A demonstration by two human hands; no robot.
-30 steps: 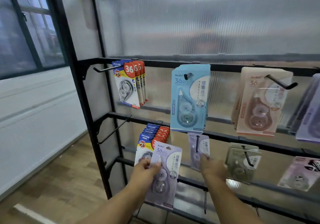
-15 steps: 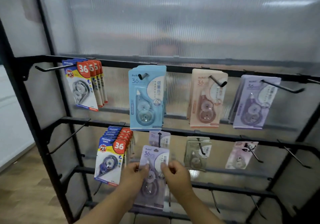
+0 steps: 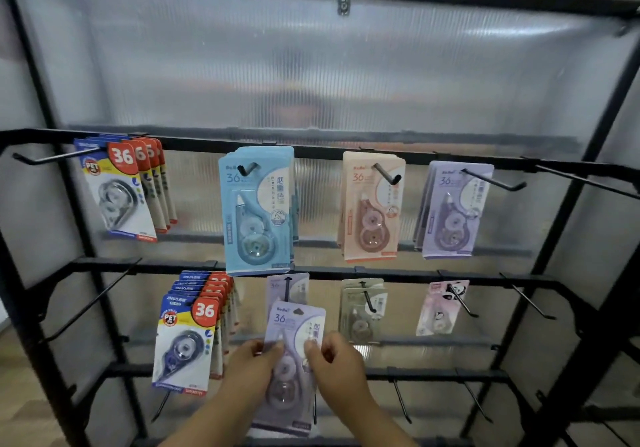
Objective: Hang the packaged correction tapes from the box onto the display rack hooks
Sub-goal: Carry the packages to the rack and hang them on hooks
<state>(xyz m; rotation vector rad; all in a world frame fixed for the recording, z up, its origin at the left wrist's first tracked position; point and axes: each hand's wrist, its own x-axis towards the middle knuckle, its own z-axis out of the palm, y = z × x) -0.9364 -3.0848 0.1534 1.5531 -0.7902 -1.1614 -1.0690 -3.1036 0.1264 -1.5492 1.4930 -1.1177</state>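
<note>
I hold a purple packaged correction tape [image 3: 294, 322] upright in front of the black display rack [image 3: 311, 150]. My left hand [image 3: 252, 367] pinches its left edge and my right hand [image 3: 334, 365] pinches its right side. Its hang hole sits just below a middle-row hook [image 3: 286, 289] that carries another purple pack [image 3: 291, 285]. The top row holds red-and-blue packs [image 3: 121, 190], blue packs [image 3: 258, 209], peach packs [image 3: 372, 207] and purple packs [image 3: 452, 209]. The box is out of view.
The middle row also carries a red-and-blue stack [image 3: 188, 335], grey-green packs [image 3: 362, 308] and a pink pack [image 3: 441, 306]. Bare hooks jut out at far left [image 3: 86, 304], at right [image 3: 526, 299] and along the lower bar [image 3: 401, 400]. A ribbed translucent panel [image 3: 311, 65] backs the rack.
The view swung right across the rack, then drew closer to it. My right hand left the hanging purple pack and joined the left on the held pack, now raised slightly toward that hook.
</note>
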